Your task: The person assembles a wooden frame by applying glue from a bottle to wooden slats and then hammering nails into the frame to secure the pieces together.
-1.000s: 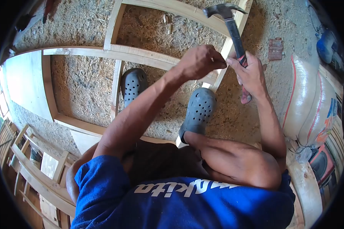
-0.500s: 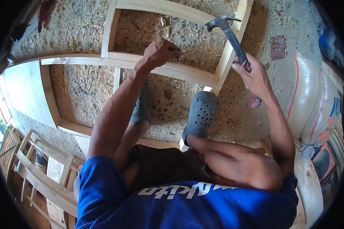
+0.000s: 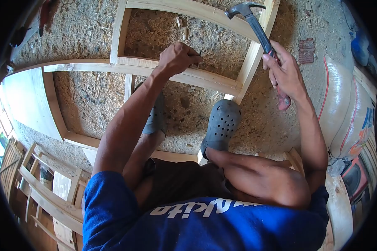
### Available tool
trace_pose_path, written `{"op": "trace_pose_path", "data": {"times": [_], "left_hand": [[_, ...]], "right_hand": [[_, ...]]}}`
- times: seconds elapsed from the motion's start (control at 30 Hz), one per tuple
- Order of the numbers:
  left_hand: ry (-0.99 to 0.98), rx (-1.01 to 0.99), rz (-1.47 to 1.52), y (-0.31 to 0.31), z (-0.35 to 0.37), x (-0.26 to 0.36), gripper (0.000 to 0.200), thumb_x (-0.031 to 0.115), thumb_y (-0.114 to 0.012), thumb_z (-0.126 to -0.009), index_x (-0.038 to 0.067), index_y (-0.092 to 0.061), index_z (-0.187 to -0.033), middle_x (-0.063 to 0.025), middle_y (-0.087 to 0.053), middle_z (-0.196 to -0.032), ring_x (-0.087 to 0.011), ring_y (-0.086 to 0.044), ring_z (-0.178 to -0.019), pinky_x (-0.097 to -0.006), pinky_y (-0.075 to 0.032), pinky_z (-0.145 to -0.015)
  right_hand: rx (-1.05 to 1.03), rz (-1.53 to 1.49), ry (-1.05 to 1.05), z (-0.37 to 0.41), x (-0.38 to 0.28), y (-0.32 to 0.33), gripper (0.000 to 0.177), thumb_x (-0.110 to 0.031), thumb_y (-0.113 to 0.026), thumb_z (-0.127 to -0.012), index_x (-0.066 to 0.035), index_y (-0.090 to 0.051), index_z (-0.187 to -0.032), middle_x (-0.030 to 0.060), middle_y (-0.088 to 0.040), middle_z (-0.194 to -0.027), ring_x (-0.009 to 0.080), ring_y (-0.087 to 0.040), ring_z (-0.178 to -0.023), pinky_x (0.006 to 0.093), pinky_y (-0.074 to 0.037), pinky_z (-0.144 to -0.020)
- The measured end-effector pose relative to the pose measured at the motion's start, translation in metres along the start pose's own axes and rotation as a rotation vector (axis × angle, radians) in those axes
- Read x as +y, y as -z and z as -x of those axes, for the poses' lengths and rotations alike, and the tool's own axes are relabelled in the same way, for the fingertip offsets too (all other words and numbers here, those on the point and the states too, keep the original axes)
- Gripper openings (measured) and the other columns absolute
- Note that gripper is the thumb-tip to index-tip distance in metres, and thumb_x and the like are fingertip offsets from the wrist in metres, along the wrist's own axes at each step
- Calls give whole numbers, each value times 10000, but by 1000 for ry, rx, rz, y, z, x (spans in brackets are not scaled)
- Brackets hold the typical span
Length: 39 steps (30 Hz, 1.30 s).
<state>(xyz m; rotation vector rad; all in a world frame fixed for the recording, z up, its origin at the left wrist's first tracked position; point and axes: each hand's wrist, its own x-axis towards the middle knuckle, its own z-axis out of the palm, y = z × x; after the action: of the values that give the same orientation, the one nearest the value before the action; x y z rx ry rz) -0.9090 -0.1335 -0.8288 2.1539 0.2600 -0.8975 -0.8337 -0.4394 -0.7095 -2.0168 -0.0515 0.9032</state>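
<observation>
My right hand (image 3: pixel 288 75) is closed around the handle of a claw hammer (image 3: pixel 257 30), its dark metal head raised above the right side of a wooden frame (image 3: pixel 205 78). The grip's red end sticks out below my palm. Above the frame's middle rail, my left hand (image 3: pixel 176 60) is closed in a pinch. A thin dark nail (image 3: pixel 197 64) shows in small part at its fingertips; the rest is hidden by the fingers. The frame lies on the ground, made of pale straight and curved pieces.
My feet in grey clogs (image 3: pixel 223 125) stand within and beside the frame. Wood shavings cover the ground. White sacks (image 3: pixel 339 96) lie at right, near a reddish block (image 3: pixel 306 50). A pale panel (image 3: pixel 31 100) is at left, with more wooden frames (image 3: pixel 50 201) at lower left.
My right hand has lifted the hammer up and slightly right, away from the frame. My left hand stays nearly in place over the rail.
</observation>
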Motion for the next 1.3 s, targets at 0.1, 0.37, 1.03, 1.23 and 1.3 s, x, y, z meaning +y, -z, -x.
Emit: {"op": "trace_pose_path", "data": {"times": [0.1, 0.37, 1.03, 1.23, 1.3], "left_hand": [[19, 14, -3, 0, 1, 1, 246, 416, -763, -879, 221, -840, -1007, -11, -792, -868, -151, -743, -817, -344, -578, -801], [26, 3, -17, 1, 1, 1, 251, 451, -775, -868, 251, -840, -1004, -2, -790, -877, -188, -744, -834, -367, -583, -814], [4, -21, -15, -3, 0, -3, 261, 454, -794, -830, 239, -836, -972, 9, -791, -873, -209, -755, -852, -375, -585, -851], [-70, -24, -36, 1, 0, -6, 291, 480, -777, -862, 216, -845, -965, -31, -791, -866, -197, -744, -815, -370, -589, -790], [-151, -37, -241, 11, 7, -9, 400, 532, -770, -845, 174, -827, -1015, -45, -784, -893, -198, -735, -841, -374, -588, -752]], "right_hand": [[-8, -69, 46, -4, -9, -5, 505, -206, -588, -1059, 5, -458, -1499, 22, -581, -786, 51, -472, -480, 238, -395, -421], [-316, 179, -223, -8, -26, -20, 558, -187, -583, -1048, -51, -412, -1562, -7, -539, -747, 57, -459, -484, 235, -393, -381], [-173, 132, -285, -17, -22, -21, 524, -156, -551, -1060, -93, -422, -1564, -29, -511, -711, 48, -468, -471, 230, -414, -401], [-56, -104, -89, -15, -37, 8, 533, -209, -572, -1070, -64, -413, -1558, -22, -540, -746, 57, -472, -462, 232, -407, -394], [265, -281, 100, -28, -41, 29, 388, -244, -557, -1082, -58, -529, -1422, -24, -539, -758, 56, -462, -460, 224, -391, -384]]}}
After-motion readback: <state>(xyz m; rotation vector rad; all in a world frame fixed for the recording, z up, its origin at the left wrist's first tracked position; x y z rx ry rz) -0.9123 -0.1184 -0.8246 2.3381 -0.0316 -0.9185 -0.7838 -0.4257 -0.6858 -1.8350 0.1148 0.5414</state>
